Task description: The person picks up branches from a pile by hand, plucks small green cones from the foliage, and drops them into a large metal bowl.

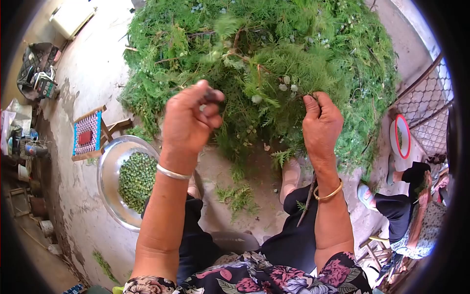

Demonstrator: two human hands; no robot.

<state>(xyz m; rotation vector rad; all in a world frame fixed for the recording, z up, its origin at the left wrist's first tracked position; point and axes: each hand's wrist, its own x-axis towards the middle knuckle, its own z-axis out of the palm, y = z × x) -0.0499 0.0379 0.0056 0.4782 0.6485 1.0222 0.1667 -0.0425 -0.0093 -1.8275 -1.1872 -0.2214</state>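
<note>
Person seated on the ground, both hands raised over a large pile of green branches that covers the concrete floor ahead of the knees. Left hand: fingers bunched tight against the thumb, tips dark; cannot tell what, if anything, sits between them. Silver bangle on that wrist. Right hand: fingers closed on a sprig bearing small pale berries, the sprig still among the pile's near edge. Gold bangle on that wrist. A bare twig lies across the right knee. Metal bowl on the floor just left of the left forearm, holding small green seeds. Small woven stool beyond the bowl. Another person sits at the right, near a red-rimmed basin.
</note>
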